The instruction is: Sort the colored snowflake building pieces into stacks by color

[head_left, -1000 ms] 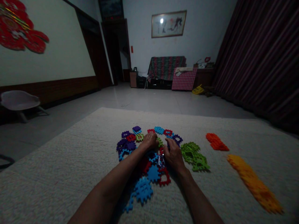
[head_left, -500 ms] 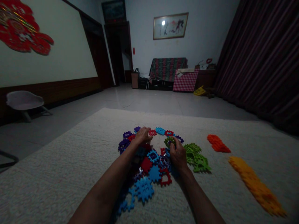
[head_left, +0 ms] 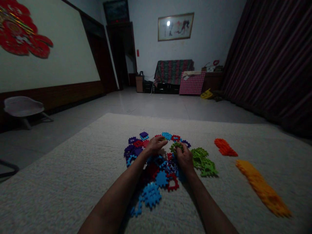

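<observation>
My right hand is closed on a green toothed plastic building piece, held above the pile's right side. My left hand is just left of it, palm turned inward and fingers bent together; a small greenish edge shows at the fingertips, too dim to make out. Below and around both hands lies a loose pile of interlocking pieces: a blue square piece, a red open-framed piece, a purple piece and a light-blue piece. My left forearm hides part of the pile.
Green pieces lie grouped right of my right hand. Farther right are an orange group and a long yellow-orange row. Everything rests on a pale textured mat. A small chair stands at left.
My left hand has moved right from the pile's far left side, toward my right hand, uncovering red and purple pieces. My right hand keeps the green piece in nearly the same place.
</observation>
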`<state>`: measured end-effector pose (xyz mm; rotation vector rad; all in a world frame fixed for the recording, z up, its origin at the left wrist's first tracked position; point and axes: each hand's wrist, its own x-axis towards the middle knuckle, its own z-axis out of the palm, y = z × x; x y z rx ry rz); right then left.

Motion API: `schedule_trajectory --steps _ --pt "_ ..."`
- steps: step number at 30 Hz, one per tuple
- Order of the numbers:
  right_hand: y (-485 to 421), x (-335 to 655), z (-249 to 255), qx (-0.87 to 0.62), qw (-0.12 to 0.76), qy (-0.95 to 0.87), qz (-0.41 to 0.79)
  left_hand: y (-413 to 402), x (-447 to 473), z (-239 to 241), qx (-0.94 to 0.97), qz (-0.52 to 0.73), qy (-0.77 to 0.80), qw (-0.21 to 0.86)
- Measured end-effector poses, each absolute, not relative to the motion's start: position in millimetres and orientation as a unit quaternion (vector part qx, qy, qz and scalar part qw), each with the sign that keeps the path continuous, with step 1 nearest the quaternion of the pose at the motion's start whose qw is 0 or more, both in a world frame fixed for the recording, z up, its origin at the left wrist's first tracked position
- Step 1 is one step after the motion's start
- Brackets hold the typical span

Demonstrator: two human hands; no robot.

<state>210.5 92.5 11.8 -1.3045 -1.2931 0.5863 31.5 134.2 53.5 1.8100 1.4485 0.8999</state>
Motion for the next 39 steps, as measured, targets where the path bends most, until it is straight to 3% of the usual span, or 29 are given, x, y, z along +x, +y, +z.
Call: schedule_trajectory --steps 4,10,17,22,26,31,39 --pt "91.0 204.3 12.2 -0.564 0.563 -0.537 0.277 114.1 60.8 46.2 0.599 0.410 0.483 0.490" --pt "80.4 197.9 16.1 -0.591 0.573 -0.516 0.236 81.5 87.9 54.8 0.548 0.441 0.468 0.534" --pt "75.1 263.2 42.7 -0.680 0.486 -0.528 0.153 67.2 71.3 67.3 0.617 0.398 0.582 0.350" --pt "84.9 315.3 60.4 -0.765 0.362 -0.521 0.112 42.4 84.2 51.5 0.776 0.248 0.556 0.161" --pt "79.6 327.6 62.5 -0.760 0.370 -0.529 0.079 24.0 105.6 36.2 0.828 0.149 0.536 0.068" --pt "56.5 311.0 36.3 -0.616 0.492 -0.615 -0.023 23.0 98.2 33.8 0.806 0.113 0.580 0.030" --pt "15.6 244.9 -29.7 -0.514 0.493 -0.701 0.039 37.8 65.4 41.4 0.747 0.140 0.650 0.001"
